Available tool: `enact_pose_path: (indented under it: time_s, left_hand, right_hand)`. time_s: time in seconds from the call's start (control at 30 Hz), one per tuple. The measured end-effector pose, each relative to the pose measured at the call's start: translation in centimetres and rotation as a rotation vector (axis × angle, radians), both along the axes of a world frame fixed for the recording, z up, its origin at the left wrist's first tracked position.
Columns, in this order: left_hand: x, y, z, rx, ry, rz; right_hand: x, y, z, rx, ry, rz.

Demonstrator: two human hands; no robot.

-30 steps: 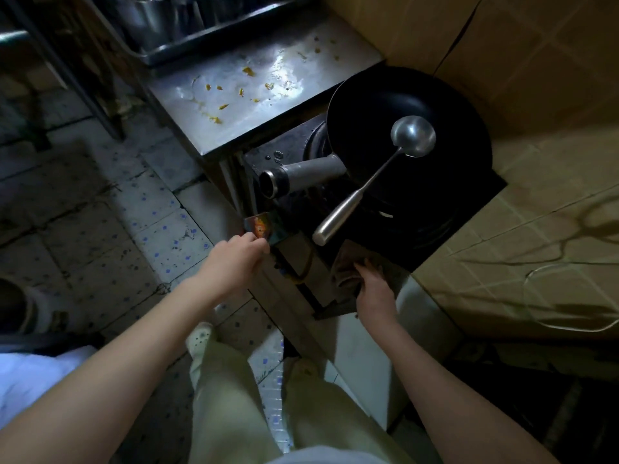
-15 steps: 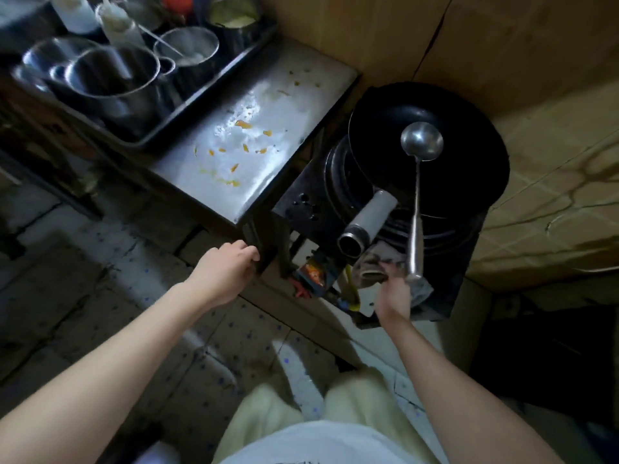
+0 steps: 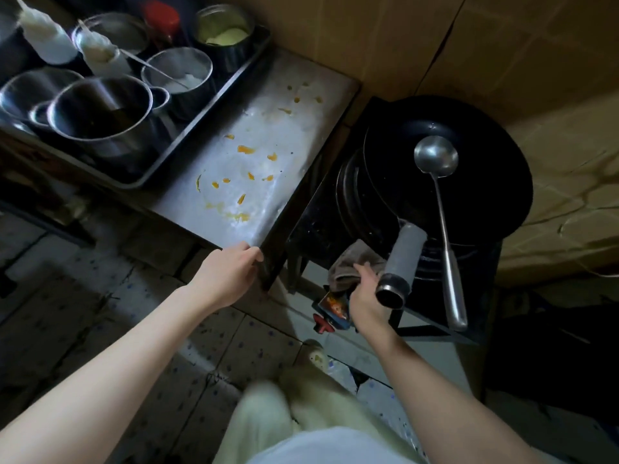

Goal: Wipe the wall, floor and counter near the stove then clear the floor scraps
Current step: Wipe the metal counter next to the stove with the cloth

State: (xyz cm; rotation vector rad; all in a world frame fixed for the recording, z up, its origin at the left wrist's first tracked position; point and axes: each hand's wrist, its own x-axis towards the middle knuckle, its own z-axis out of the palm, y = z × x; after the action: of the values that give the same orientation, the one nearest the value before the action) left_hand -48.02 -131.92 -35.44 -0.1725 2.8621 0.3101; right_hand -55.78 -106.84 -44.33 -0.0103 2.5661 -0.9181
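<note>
My left hand [image 3: 231, 276] curls over the front corner of the counter [image 3: 288, 128], just left of the stove [image 3: 321, 222]. My right hand [image 3: 365, 293] clutches a brown cloth [image 3: 351, 262] at the stove's front edge, under the wok [image 3: 469, 169] handle. Both forearms reach forward, apart. Orange scraps [image 3: 246, 149] dot the counter; the wall [image 3: 368, 45] stands behind the stove.
</note>
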Motion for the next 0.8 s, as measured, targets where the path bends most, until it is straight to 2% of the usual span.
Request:
enact_pose_path:
  time_s: [0.07,0.13,0.3,0.57,0.8]
  left_hand:
    - [-0.4,-0.8,-0.2,0.028,0.021,-0.002]
    - [-0.9,-1.8,-0.3,0.039,0.03,-0.025]
    - [-4.2,-5.3,-0.6,0.092,-0.006,-0.124]
    - [-9.3,-13.6,0.1,0.073,-0.005,-0.31]
    - [-11.8,-17.0,-0.5,0.053,-0.058,-0.423]
  right_hand:
    - [-0.9,-2.1,0.6,0.171,-0.033,0.01]
    - [-1.4,-3.7,0.9,0.268,0.051,-0.03]
    - [-1.0,-6.9,0.4,0.205,0.097,-0.032]
    - [-4.0,-13.9,1.1,0.248,0.042,-0.265]
    - [-6.3,-15.4,1.0,0.264,0.002,-0.267]
